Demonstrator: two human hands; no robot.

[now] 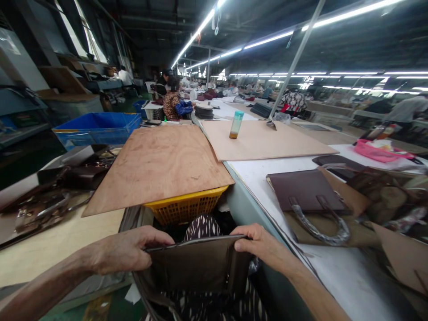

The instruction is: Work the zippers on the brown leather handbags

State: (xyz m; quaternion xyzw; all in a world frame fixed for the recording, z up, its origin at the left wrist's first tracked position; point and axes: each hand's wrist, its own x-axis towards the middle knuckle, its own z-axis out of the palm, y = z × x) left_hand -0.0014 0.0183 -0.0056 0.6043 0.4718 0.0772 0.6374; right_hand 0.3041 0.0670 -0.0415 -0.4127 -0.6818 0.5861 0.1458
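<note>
My left hand (125, 249) and my right hand (262, 245) both grip the top edge of a dark brown leather bag (197, 265), held upright over my lap. The left fingers curl over the left corner of the rim, with the thumb on the outside. On the right corner the fingers fold over the rim in the same way. Behind the bag sits a yellow plastic basket (185, 205) under a plywood board (157, 165). A finished brown handbag (309, 191) with wrapped handles lies flat on the white table (351, 276) to my right.
A pile of dark leather pieces and metal parts (50, 191) lies on the left bench. A blue crate (96, 127) stands behind it. A bottle (236, 125) stands on a cardboard sheet (264, 140). Pink material (381, 151) and more bags lie far right. Other people work at distant tables.
</note>
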